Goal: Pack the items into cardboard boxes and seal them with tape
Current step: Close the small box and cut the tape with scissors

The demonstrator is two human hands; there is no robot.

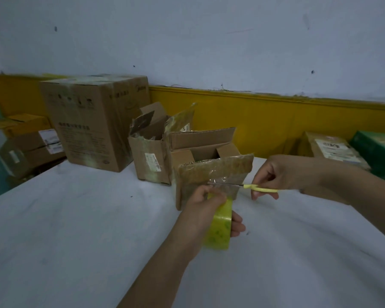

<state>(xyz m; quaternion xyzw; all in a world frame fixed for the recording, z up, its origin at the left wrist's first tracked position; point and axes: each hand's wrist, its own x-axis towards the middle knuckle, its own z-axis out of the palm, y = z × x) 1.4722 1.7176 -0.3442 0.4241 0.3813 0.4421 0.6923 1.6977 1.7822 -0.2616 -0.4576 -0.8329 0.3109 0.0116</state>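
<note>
Left hand (206,204): clamped round the tape roll (219,227), which is held against the near face of the small box (211,172) just beyond it. Right hand (276,174): closed on the yellow handles of the scissors (249,186), whose blades are laid across the tape strip (222,181) between the two hands.

Risks are noted. If tension is lost at the cut, the strip may be folded onto itself. The left fingers, close beside the blades, may be nicked.
</note>
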